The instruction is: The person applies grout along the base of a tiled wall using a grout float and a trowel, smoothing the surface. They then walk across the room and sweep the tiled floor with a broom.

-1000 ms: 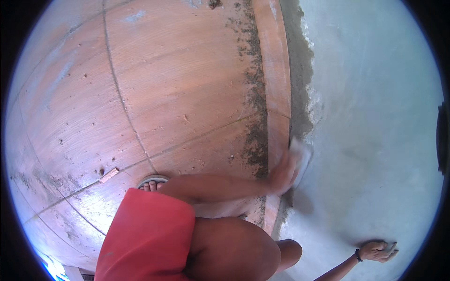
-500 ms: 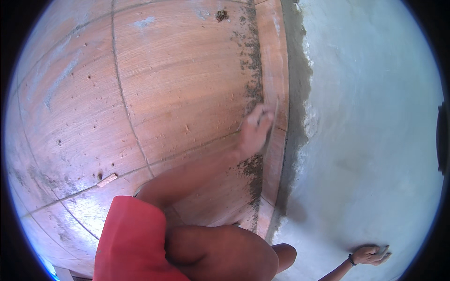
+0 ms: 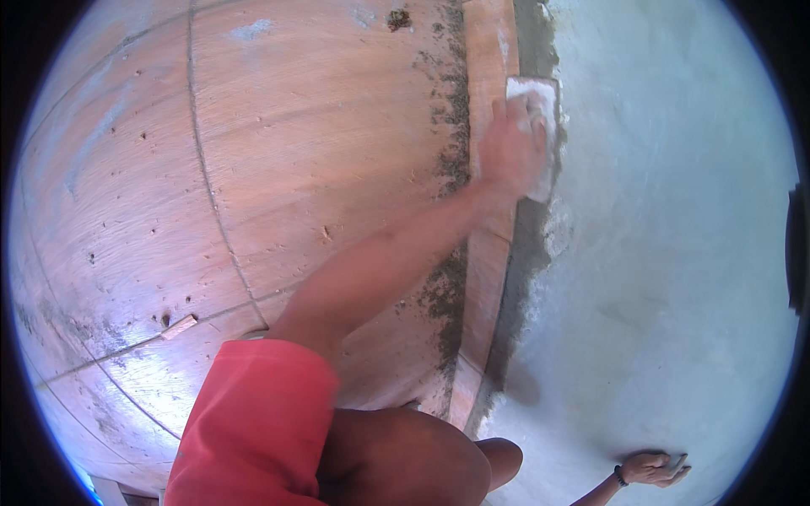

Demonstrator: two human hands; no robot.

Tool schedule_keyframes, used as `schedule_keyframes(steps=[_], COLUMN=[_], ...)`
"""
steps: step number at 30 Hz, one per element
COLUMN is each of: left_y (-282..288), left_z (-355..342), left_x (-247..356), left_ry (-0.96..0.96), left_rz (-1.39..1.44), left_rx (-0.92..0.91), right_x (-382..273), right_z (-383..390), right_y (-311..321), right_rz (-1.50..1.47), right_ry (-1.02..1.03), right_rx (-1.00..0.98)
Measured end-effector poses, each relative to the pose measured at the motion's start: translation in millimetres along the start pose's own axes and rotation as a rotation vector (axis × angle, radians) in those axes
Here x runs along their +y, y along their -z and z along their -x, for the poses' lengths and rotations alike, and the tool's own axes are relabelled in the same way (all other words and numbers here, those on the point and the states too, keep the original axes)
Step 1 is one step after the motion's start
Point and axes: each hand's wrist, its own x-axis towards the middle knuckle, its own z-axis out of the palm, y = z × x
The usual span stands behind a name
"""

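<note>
Here left hand flat on white float, gripping it; right hand open on grey wall.

No packages, labels, signs or screens are to be seen anywhere around the hands.
</note>
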Motion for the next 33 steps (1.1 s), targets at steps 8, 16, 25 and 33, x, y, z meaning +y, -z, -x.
schedule_keyframes(steps=[8, 16, 25, 33], left_y=[-20.0, 46.4, 48.1, 48.1], left_z=[218.3, 261.7, 128.4, 37.8], left_x=[-39.0, -75.1, -81.3, -35.8], left_ry=[-0.217, -0.054, -0.030, -0.038], left_rz=[0.211, 0.182, 0.163, 0.145], left_rx=[-0.449, -0.666, -0.050, -0.004], right_x=[6.2, 11.4, 3.0, -4.2], right_z=[-0.4, 5.2, -1.5, -3.1], right_y=[-0.9, -1.6, 1.0, -1.1], right_rz=[0.002, -0.033, -0.051, -0.036], right_ry=[-0.044, -0.035, -0.016, -0.037], right_rx=[-0.033, 0.011, -0.008, 0.012])
